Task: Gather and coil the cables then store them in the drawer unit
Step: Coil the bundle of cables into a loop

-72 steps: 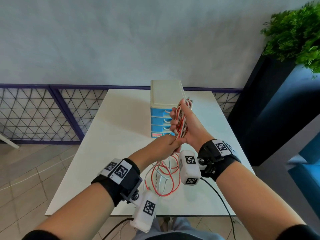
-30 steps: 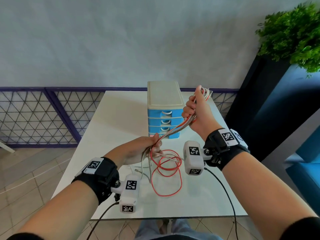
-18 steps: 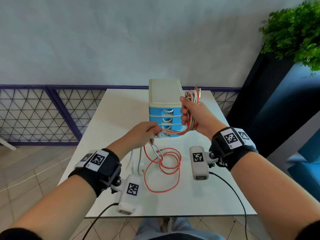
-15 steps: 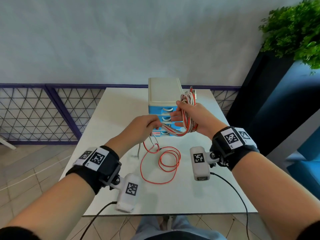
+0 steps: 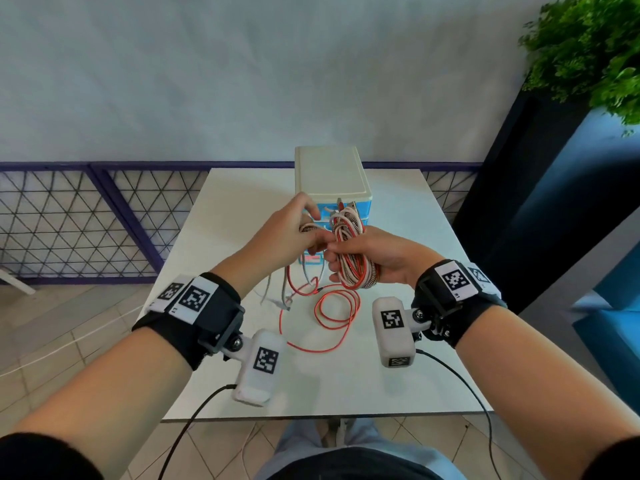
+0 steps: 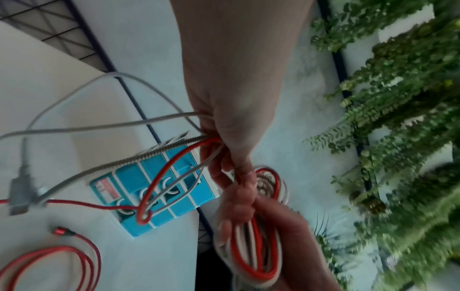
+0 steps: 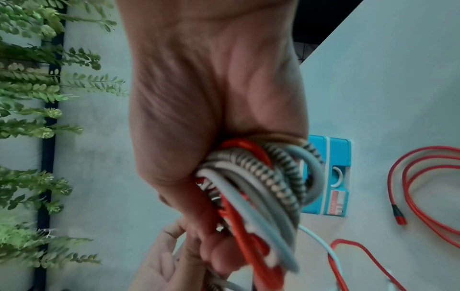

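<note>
My right hand [image 5: 360, 258] grips a coil of red, white and braided cables [image 5: 351, 251] [image 7: 256, 189] above the table, in front of the drawer unit. Just left of it, my left hand [image 5: 294, 230] [image 6: 224, 149] holds the loose strands [image 6: 159, 155] that run into the coil. Below the hands, the tails hang down to a red cable [image 5: 329, 317] [image 6: 49, 263] lying in loops on the white table [image 5: 242, 209]. A grey USB plug [image 6: 19, 196] dangles from one strand. The small blue drawer unit [image 5: 332, 174] [image 6: 154, 195] with a cream top stands mid-table, drawers closed.
A purple lattice railing [image 5: 69, 216] runs behind and left of the table. A dark planter [image 5: 540, 202] with a green plant [image 5: 588, 50] stands at the right. Black wires trail from my wrist cameras over the near table edge [image 5: 311, 417].
My left hand has risen from low over the table to the coil, bringing the loose strands up to it. My right hand turned the bundle and lowered it in front of the drawers.
</note>
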